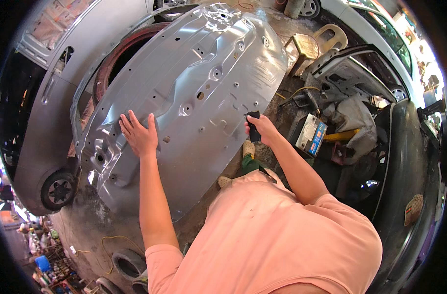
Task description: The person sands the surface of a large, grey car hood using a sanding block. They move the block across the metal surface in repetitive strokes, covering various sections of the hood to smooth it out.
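Observation:
A large silver sheet-metal car panel (194, 157) with stamped ridges and several holes lies in front of me, stretching from near left to far right. Fingers spread, my left hand (141, 137) rests flat on the panel's left part. My right hand (266, 130) is closed around a small black rectangular block (254, 125) beside the panel's right edge. Whether the block touches the metal I cannot tell. The block's exact kind does not show, and part of it is hidden by my fingers.
A grey car (61, 142) stands at the left, with a reddish ring-shaped part (103, 73) behind the panel. Right of me are a battery-like box (311, 134), a detached car door (351, 68), a plastic chair (331, 36) and a dark car body (405, 161). Tyres (127, 264) and a yellow cord (104, 250) lie near left.

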Demonstrator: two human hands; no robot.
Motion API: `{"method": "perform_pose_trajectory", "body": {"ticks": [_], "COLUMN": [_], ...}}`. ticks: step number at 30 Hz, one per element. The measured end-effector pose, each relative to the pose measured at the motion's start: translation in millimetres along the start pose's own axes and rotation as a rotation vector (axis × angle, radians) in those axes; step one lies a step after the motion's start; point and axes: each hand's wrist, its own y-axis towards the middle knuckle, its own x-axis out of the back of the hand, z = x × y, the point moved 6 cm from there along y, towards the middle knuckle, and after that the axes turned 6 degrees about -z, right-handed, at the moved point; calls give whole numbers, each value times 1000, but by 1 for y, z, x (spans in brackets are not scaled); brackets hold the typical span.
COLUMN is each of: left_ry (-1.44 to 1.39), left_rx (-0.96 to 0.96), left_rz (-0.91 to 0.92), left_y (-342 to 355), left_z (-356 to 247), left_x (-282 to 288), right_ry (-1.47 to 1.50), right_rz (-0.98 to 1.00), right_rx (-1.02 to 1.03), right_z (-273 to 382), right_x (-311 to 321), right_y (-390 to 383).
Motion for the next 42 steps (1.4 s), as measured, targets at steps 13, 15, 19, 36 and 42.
{"method": "perform_pose_trajectory", "body": {"ticks": [13, 15, 19, 36, 42], "left_ry": [18, 28, 0, 43, 20], "left_rx": [-11, -10, -48, -7, -3], "left_rz": [4, -8, -22, 9, 33], "left_y": [0, -1, 2, 2, 1], "left_z": [-9, -3, -8, -1, -8], "left_x": [-8, -5, -10, -10, -4], "right_ry": [-395, -543, -549, -627, -622], "right_rz": [-177, -74, -79, -3, -193], "right_rx": [149, 127, 122, 123, 205], "right_z": [-17, -22, -3, -30, 18], "right_x": [-11, -43, -8, -47, 9], "right_y": [68, 34, 69, 23, 64]}}
